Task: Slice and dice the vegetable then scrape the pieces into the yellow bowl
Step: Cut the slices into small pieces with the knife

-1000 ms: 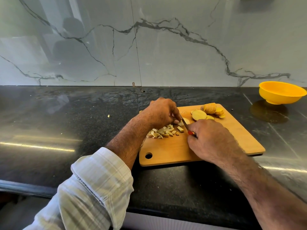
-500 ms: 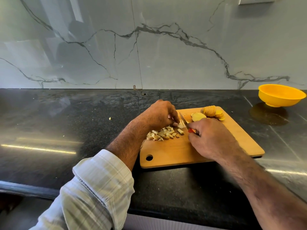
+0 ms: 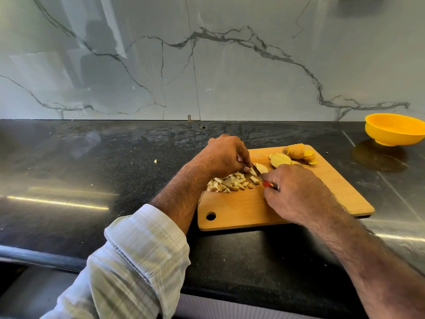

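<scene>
Dicing in hand, on the wooden cutting board [image 3: 287, 203]. Best done slow: short, straight cuts with the knife [image 3: 257, 170], left fingertips tucked back from the blade, slice kept flat and pinned down. Right hand [image 3: 296, 192] wrapped tight round the red knife handle; left hand [image 3: 224, 155] curled, pinching the potato slice [image 3: 262, 168] near the board's middle. Pile of small pale cubes [image 3: 230, 183] by the board's left side, just beside the blade. More round slices [image 3: 299, 154], yellow inside with tan skin, leaning together at the board's far edge. Yellow bowl [image 3: 394, 130] well apart, right of the board, nothing in it yet.
</scene>
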Demonstrator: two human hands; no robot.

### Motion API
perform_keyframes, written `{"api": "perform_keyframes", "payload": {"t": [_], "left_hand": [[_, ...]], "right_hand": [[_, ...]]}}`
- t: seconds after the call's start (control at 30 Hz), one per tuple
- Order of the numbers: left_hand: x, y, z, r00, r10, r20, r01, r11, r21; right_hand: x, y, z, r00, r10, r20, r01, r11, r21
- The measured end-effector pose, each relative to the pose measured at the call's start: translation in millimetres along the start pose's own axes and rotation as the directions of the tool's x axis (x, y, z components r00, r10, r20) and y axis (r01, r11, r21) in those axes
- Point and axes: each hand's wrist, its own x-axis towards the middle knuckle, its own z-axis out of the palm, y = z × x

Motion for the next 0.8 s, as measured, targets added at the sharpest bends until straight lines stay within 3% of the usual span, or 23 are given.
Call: {"api": "perform_keyframes", "payload": {"t": [0.2,0.37,0.63,0.8], "left_hand": [[-0.7,-6.3,-2.3,0.999,-0.014,0.043,0.015,0.999,-0.028],[-2.6,-6.3,-3.9,0.998,-0.007,0.055,0.009,0.999,-0.049],[-5.6,-10.5,-8.6,0.999,0.014,0.049,-0.011,0.998,-0.059],[-4.7,-12.7,-8.9,0.996,0.012,0.086,-0.005,0.997,-0.081]], "right_hand": [[9.9,-4.2,2.9,0.999,-0.002,0.044,0.004,0.999,-0.054],[18.9,0.2,2.7,1.0,0.003,0.023,-0.003,1.0,0.013],[-1.7,16.4,0.0,0.982,-0.1,-0.161,0.12,0.985,0.121],[-2.4,10.6,0.6,0.991,-0.114,-0.072,0.122,0.986,0.116]]}}
